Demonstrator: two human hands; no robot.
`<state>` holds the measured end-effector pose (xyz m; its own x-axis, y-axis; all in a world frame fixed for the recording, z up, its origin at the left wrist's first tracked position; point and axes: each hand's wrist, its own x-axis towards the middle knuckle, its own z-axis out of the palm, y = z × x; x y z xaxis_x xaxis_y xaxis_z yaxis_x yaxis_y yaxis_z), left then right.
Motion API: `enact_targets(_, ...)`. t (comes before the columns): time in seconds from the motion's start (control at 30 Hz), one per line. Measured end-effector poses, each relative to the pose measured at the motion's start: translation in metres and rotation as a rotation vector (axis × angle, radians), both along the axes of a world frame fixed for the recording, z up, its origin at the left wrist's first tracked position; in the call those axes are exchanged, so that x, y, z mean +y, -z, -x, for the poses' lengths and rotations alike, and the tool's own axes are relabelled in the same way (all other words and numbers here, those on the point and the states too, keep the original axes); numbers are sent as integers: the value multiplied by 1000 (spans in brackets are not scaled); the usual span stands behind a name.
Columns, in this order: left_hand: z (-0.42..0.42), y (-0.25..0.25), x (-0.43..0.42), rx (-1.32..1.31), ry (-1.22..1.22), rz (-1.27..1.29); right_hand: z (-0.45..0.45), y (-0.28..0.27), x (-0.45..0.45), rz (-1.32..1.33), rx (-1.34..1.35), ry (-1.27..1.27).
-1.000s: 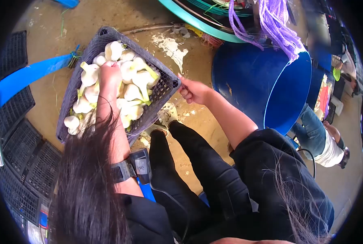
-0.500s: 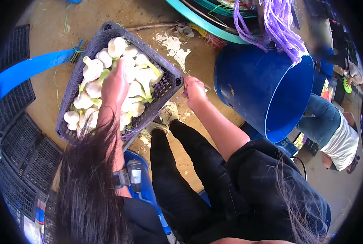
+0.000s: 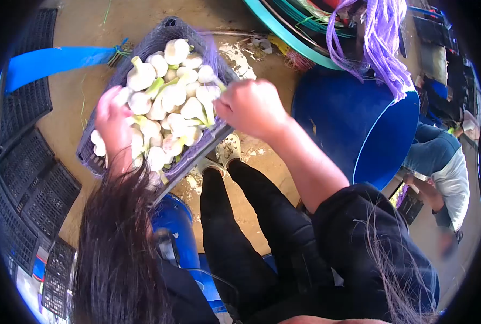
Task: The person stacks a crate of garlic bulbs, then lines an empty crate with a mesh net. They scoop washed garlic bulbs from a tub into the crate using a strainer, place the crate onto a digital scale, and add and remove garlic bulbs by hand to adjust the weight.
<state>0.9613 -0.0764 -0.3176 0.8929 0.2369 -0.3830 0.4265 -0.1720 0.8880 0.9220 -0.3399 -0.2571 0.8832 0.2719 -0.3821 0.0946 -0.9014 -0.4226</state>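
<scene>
A dark plastic crate (image 3: 219, 141) full of white garlic bulbs (image 3: 173, 97) with short green stems stands tilted before me, purple netting about its rim. Over the crate's left side is my left hand (image 3: 115, 121), blurred, its fingers apart beside the bulbs. My right hand (image 3: 254, 108) is closed at the crate's right edge, near purple mesh; what its fingers hold is too blurred to make out.
A big blue barrel (image 3: 326, 121) lies at the right, with purple netting (image 3: 383, 43) hanging over it. Black crates (image 3: 24, 167) line the left, beside a blue strip (image 3: 62, 65). Another person (image 3: 440, 167) bends over at far right.
My left hand has moved from the middle of the bulbs to the crate's left side. My right hand has come up and inward over the right edge. The crate's tilt has changed slightly.
</scene>
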Motion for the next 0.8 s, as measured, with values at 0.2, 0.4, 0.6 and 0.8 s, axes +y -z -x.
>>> enact_targets(0.2,103,-25,160,43,-406,-587,-82,8,87,-17,-373,-303)
enact_targets(0.4,172,-19,202,330,-695,-296,-87,72,106,134,-365,-524)
enact_targets(0.6,124,28,193,544,-712,-13,-48,101,54,-115,-321,-174)
enact_targets(0.8,74,58,222,343,-383,546,-94,39,72,-703,165,707)
